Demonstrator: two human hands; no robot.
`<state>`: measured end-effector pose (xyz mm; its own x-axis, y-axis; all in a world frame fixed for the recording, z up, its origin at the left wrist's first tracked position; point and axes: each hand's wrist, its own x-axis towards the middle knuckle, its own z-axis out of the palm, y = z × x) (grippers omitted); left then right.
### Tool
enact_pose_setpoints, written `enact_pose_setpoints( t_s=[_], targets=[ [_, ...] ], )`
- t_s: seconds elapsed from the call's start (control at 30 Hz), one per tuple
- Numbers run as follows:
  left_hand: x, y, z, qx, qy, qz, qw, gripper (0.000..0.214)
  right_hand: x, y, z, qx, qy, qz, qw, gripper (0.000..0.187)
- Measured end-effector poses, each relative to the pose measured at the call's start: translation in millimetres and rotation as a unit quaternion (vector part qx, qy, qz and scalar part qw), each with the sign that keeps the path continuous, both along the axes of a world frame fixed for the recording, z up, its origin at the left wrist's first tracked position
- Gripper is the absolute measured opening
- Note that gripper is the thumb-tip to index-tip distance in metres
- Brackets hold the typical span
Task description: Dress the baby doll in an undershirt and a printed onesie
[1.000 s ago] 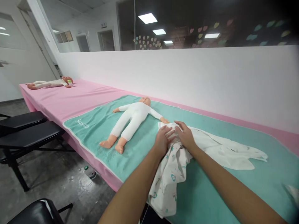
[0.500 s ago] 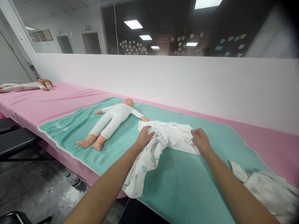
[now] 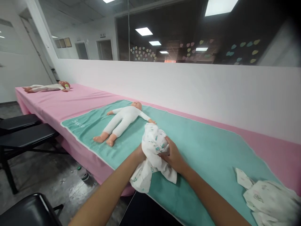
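Observation:
A white baby garment [image 3: 154,141] with a green print is bunched up between my two hands, over the green towel [image 3: 197,147]. My left hand [image 3: 140,153] grips its left side; most of those fingers are hidden behind the cloth. On the other side my right hand [image 3: 172,153] is closed round the gathered fabric, thumb toward me. Loose ends of the garment hang down below both hands. Just left of it a baby doll [image 3: 124,117] in a white suit lies on its back, one hand close to the garment's top.
Another printed baby garment [image 3: 270,197] lies crumpled at the right. A second doll [image 3: 47,88] rests at the far end of the pink-covered table [image 3: 91,97]. Black chairs [image 3: 25,135] and a bottle [image 3: 82,173] stand on the left. A white wall [image 3: 199,91] runs behind.
The garment, spread out between my hands before, is now gathered into a bunch. My right hand has moved left toward my left hand. The view has shifted somewhat to the left.

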<state>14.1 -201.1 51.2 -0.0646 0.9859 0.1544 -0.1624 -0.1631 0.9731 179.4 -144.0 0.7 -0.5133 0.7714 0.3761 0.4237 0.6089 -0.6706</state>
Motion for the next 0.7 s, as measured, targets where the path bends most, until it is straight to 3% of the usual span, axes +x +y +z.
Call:
enact_pose_setpoints(
  t_s=[0.1,0.17,0.23,0.3,0.37,0.43,0.5,0.53,0.63,0.7],
  targets=[
    [-3,-46,4.4,0.017,0.058,-0.042,0.997,0.052,-11,-29,14.6,-0.017,-0.019,0.090,0.996,0.079],
    [-12,-79,3.1,-0.011,0.075,0.003,0.997,0.055,-17,-54,28.2,-0.086,-0.032,0.211,0.973,0.075],
    [-35,-115,2.5,-0.055,0.062,0.049,0.995,0.052,-17,-71,38.2,-0.196,-0.041,0.301,0.932,0.066],
    [-75,-161,7.1,-0.086,0.075,0.089,0.990,0.055,-10,-75,40.4,-0.267,-0.039,0.317,0.909,0.057],
    [-121,-215,19.7,-0.094,0.160,0.196,0.963,0.049,0,-66,34.6,-0.291,-0.023,0.259,0.921,0.051],
    [-162,-270,38.1,-0.063,0.304,0.349,0.884,0.038,9,-52,25.3,-0.299,0.000,0.173,0.939,0.045],
    [-190,-315,55.5,-0.030,0.411,0.502,0.760,0.046,14,-40,17.9,-0.298,0.024,0.103,0.949,0.043],
    [-200,-330,61.5,-0.031,0.476,0.537,0.696,0.046,16,-36,15.8,-0.295,0.023,0.081,0.952,0.043],
    [-222,-355,63.3,-0.058,0.654,0.541,0.526,0.033,17,-35,14.8,-0.281,-0.017,0.058,0.958,0.045],
    [-236,-361,51.0,-0.072,0.721,0.513,0.460,0.021,18,-38,15.2,-0.278,-0.042,0.056,0.958,0.046]
  ],
)
